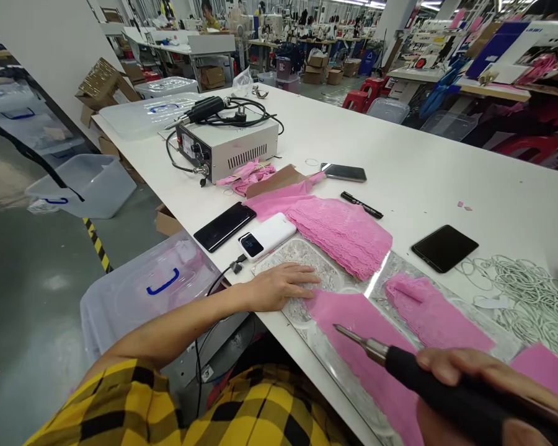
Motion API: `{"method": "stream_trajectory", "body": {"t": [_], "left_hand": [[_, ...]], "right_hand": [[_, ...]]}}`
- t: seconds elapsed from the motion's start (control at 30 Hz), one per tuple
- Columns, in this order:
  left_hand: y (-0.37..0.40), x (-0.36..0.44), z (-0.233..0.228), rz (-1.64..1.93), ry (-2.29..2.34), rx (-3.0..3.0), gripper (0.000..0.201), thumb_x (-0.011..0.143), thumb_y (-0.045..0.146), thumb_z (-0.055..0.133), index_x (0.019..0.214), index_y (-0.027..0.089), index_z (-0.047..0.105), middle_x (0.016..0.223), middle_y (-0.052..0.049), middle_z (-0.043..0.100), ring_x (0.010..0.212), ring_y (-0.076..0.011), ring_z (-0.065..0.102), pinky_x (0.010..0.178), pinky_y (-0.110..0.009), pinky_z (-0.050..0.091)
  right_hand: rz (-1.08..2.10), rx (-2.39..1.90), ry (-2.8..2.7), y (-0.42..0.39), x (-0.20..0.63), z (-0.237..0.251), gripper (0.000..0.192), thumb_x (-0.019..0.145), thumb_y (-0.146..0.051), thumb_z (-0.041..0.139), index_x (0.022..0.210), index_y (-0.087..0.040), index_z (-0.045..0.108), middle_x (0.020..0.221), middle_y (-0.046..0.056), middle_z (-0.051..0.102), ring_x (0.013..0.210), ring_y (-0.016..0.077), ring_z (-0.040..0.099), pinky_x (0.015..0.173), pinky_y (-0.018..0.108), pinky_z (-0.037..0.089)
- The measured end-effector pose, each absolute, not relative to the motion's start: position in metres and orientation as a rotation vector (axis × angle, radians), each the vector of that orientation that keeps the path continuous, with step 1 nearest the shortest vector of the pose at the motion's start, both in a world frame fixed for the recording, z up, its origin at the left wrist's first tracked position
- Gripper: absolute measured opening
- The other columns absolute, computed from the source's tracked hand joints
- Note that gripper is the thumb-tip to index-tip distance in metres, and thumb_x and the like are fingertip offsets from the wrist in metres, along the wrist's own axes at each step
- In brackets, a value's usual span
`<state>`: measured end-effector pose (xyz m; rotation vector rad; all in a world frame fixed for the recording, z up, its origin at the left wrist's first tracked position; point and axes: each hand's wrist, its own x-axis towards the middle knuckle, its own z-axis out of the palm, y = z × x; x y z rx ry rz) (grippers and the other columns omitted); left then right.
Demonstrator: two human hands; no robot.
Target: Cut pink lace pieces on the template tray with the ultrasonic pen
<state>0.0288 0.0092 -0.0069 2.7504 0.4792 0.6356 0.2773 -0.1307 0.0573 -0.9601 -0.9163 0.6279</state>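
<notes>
Left hand (pixel 279 286) lies flat, fingers spread, pinning pink lace (pixel 353 316) on the counter's glass plate (pixel 307 254), steadying it while right hand (pixel 483 384) grips the black-handled hot-cutting tool (pixel 400 359), tip poised over it

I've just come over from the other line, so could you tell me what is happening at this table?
A person at the white table holds a black-handled tool in the right hand, its metal tip over a pink fabric piece on a glass plate. The left hand lies flat on the plate beside it. Pink lace lies behind.
</notes>
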Motion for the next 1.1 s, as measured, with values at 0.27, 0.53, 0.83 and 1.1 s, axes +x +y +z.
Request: {"method": "stream_trajectory", "body": {"t": [0.27,0.53,0.83,1.1], "left_hand": [[0.004,0.025,-0.009,0.95,0.424,2.716,0.042,0.074,-0.008,0.045,0.095,0.016,0.073,0.129,-0.009,0.066,0.13,-0.0257,0.054,0.103,-0.04,0.05],[0.004,0.019,-0.008,0.872,0.402,2.75,0.033,0.079,-0.002,0.05,0.093,0.018,0.072,0.133,-0.008,0.063,0.135,-0.0243,0.049,0.105,-0.04,0.049],[0.003,0.019,-0.006,0.842,0.37,2.801,0.027,0.083,0.003,0.051,0.091,0.018,0.073,0.133,-0.008,0.063,0.135,-0.0244,0.048,0.108,-0.04,0.047],[0.003,0.021,-0.004,0.904,0.356,2.814,0.026,0.086,0.003,0.049,0.088,0.017,0.071,0.131,-0.009,0.064,0.134,-0.0245,0.049,0.105,-0.04,0.049]], "right_hand": [[0.65,-0.874,-1.06,-0.089,0.237,0.062,0.014,0.078,-0.03,0.061,0.087,-0.019,0.062,0.079,0.0,0.063,0.064,0.0146,0.057,0.065,0.038,0.053],[0.678,-0.868,-1.09,-0.083,0.232,0.055,0.015,0.08,-0.029,0.06,0.09,-0.019,0.061,0.081,0.001,0.063,0.066,0.0148,0.057,0.066,0.038,0.053],[0.666,-0.894,-1.085,-0.082,0.233,0.055,0.013,0.079,-0.028,0.06,0.089,-0.019,0.061,0.08,0.001,0.062,0.065,0.0152,0.058,0.066,0.038,0.053],[0.69,-0.921,-1.125,-0.083,0.235,0.052,0.011,0.081,-0.029,0.062,0.087,-0.02,0.06,0.081,0.001,0.063,0.065,0.0145,0.058,0.068,0.038,0.054]]}}
